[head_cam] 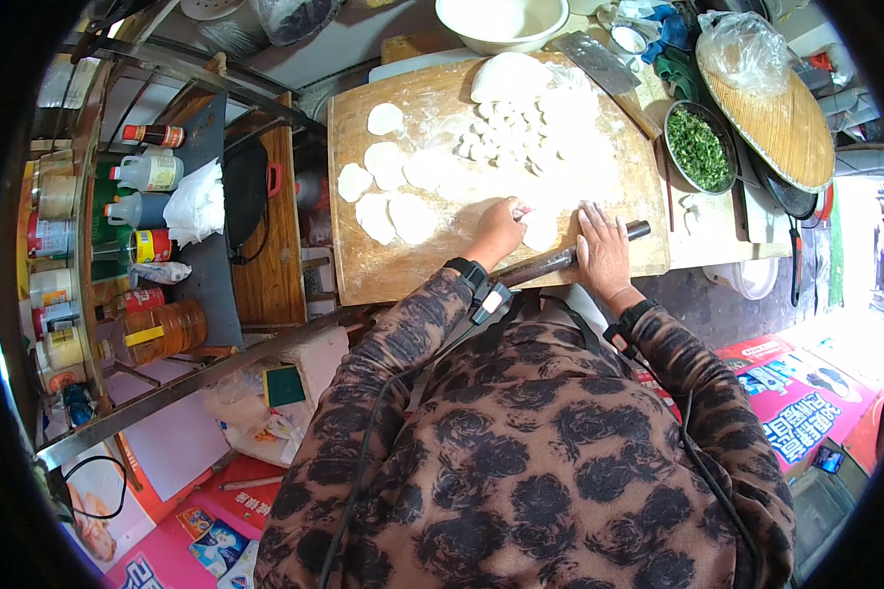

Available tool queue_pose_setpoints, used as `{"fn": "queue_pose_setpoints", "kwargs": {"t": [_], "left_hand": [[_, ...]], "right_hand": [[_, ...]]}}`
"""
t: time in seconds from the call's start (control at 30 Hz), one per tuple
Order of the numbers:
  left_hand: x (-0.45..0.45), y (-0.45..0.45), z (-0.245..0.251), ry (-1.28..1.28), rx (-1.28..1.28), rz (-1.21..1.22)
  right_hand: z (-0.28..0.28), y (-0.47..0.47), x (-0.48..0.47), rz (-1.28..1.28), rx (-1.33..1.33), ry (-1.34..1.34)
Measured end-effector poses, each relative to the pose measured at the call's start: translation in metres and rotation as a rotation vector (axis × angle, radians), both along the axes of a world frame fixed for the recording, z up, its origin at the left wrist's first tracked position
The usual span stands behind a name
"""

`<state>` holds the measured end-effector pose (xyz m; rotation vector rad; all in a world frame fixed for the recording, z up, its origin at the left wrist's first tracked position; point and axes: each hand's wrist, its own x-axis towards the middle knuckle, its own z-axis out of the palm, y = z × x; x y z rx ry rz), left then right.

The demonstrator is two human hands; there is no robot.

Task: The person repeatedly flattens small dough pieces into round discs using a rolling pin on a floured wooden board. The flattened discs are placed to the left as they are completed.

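On the floured wooden board (pixel 442 272), my left hand (pixel 502 228) pinches the edge of a small round dough wrapper (pixel 540 229). My right hand (pixel 602 249) lies palm down on a dark wooden rolling pin (pixel 534 267), to the right of the wrapper. Flattened dough rounds (pixel 385 166) lie at the board's left, some overlapping. Beyond my hands is a pile of small dough pieces (pixel 504 132), with a large dough lump (pixel 512 77) behind it. Strong light washes out the board's middle and right.
A cleaver (pixel 597 62) lies at the board's back right corner. A white basin (pixel 502 22) stands behind the board. At the right are a bowl of chopped greens (pixel 698 147) and a round woven tray (pixel 773 110). A rack with bottles (pixel 151 173) stands at the left.
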<state>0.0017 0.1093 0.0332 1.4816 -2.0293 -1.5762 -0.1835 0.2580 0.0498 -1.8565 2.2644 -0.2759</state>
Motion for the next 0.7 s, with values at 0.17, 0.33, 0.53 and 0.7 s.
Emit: {"fn": "queue_pose_setpoints", "kwargs": {"t": [0.17, 0.33, 0.53, 0.7], "left_hand": [[-0.012, -0.010, 0.016, -0.170, -0.082, -0.215], [-0.024, -0.018, 0.019, -0.186, -0.260, -0.274], [0.001, -0.007, -0.004, -0.008, -0.023, -0.038], [-0.005, -0.003, 0.004, -0.066, -0.123, -0.285]], "right_hand": [[-0.015, -0.063, 0.002, -0.097, 0.152, 0.079], [-0.013, -0.092, 0.006, -0.094, -0.076, 0.092], [0.004, -0.025, 0.010, 0.029, 0.052, 0.099], [-0.006, -0.055, 0.012, 0.019, 0.134, 0.135]]}}
